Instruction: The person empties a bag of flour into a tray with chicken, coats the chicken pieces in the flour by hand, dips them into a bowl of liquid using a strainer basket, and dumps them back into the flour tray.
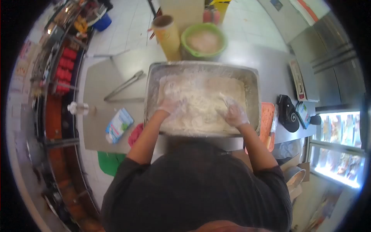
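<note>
A large metal tray (251, 77) of pale flour (201, 112) lies in front of me on the steel table. My left hand (173, 106) is in the flour on the left side, its fingers stretched out and partly dusted over. On the right side, my right hand (234, 113) touches the flour with thumb and fingers apart. Both hands look whitened, and a thin clear glove seems to cover the right one. Neither hand shows an object in its grasp. Whether pieces of food lie under the flour, I cannot tell.
Metal tongs (125, 85) and a blue-white packet (119, 125) lie left. Behind the tray stand a yellow roll (167, 36) and a green bowl (204, 40) with pale pinkish contents. To the right are an orange tray (266, 123) and a black cap (288, 114).
</note>
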`<state>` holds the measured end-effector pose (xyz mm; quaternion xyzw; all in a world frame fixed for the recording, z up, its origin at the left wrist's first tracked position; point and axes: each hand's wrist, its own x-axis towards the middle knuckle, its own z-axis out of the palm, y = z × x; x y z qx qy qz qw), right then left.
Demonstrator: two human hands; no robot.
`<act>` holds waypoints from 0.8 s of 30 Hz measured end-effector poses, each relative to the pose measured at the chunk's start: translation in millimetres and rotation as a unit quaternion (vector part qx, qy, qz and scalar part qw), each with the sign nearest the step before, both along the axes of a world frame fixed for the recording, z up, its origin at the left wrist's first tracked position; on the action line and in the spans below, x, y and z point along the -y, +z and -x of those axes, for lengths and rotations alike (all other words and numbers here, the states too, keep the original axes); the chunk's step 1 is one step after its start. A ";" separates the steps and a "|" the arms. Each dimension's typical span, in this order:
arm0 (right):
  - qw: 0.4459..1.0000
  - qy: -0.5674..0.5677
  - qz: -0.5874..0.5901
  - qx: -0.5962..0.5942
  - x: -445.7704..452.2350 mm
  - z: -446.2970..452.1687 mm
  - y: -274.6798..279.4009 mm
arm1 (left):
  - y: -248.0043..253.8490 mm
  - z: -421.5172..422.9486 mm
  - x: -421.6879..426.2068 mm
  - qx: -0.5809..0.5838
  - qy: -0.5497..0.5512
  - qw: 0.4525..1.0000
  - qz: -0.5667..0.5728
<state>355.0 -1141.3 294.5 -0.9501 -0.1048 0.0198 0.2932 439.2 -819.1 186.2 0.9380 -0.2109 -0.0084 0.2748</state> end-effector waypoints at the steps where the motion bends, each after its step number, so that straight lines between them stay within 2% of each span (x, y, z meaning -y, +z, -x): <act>1: 1.000 0.016 -0.005 -0.009 -8.8 -14.5 -8.0 | -12.2 -11.1 -4.3 -0.061 0.050 0.996 0.038; 2: 0.999 0.020 0.010 -0.026 -14.6 -30.4 -22.0 | -24.3 -22.2 -8.5 -0.116 0.105 0.985 0.077; 3: 0.999 0.021 0.025 -0.040 -21.2 -48.2 -33.9 | -6.1 -30.8 -10.5 -0.234 0.154 0.958 0.062; 4: 0.992 -0.022 -0.049 -0.113 -31.8 -67.2 -38.4 | 21.2 -27.2 -6.8 -0.239 0.164 0.955 0.066; 5: 0.973 -0.068 -0.121 -0.182 -41.0 -87.6 -41.3 | 55.0 -26.8 2.8 -0.241 0.228 0.943 0.007; 6: 0.961 -0.105 -0.171 -0.193 -43.7 -106.0 -66.6 | 72.1 -29.1 7.1 -0.241 0.288 0.925 -0.052; 7: 0.953 -0.122 -0.194 -0.198 -46.9 -118.5 -96.5 | 44.9 -38.2 5.0 -0.241 0.291 0.924 -0.049; 8: 0.945 -0.139 -0.218 -0.202 -50.2 -130.8 -125.5 | -5.2 -52.3 3.0 -0.198 0.299 0.933 0.021; 9: 0.969 -0.073 -0.167 -0.165 -56.8 -142.3 -149.3 | -32.6 -63.5 -0.3 -0.152 0.305 0.936 0.089; 11: 0.992 0.062 -0.062 -0.087 -74.1 -162.2 -189.8 | -33.7 -73.8 -1.7 -0.161 0.299 0.935 0.106; 13: 0.986 0.162 0.016 -0.026 -95.6 -166.7 -192.2 | -30.3 -77.9 -2.2 -0.171 0.292 0.933 0.120; 14: 0.980 0.194 0.040 -0.004 -104.5 -168.4 -192.6 | -28.4 -80.6 -2.2 -0.212 0.298 0.920 0.144; 15: 0.969 0.116 -0.111 -0.190 -118.2 -166.0 -165.4 | -25.1 -82.0 -2.8 -0.253 0.300 0.904 0.168; 16: 0.896 0.029 -0.255 -0.363 -127.3 -165.5 -148.5 | -19.1 -81.4 -3.8 -0.251 0.298 0.905 0.167; 17: 0.897 0.028 -0.256 -0.359 -131.0 -172.6 -147.3 | -7.5 -80.4 -4.3 -0.292 0.292 0.897 0.156; 19: 0.958 0.044 -0.056 -0.279 -142.9 -158.0 -94.7 | 12.4 -76.0 -6.2 -0.333 0.284 0.888 0.144; 21: 0.966 0.056 0.093 -0.234 -150.6 -135.1 -42.2 | 30.9 -60.1 -9.7 -0.288 0.170 0.942 0.008; 22: 0.963 0.069 0.131 -0.227 -151.0 -125.8 -22.6 | 50.2 -49.6 -10.9 -0.292 0.166 0.942 0.004; 24: 0.951 0.124 0.165 -0.229 -138.6 -114.5 -10.0 | 83.4 -31.6 -14.9 -0.252 -0.002 0.942 -0.223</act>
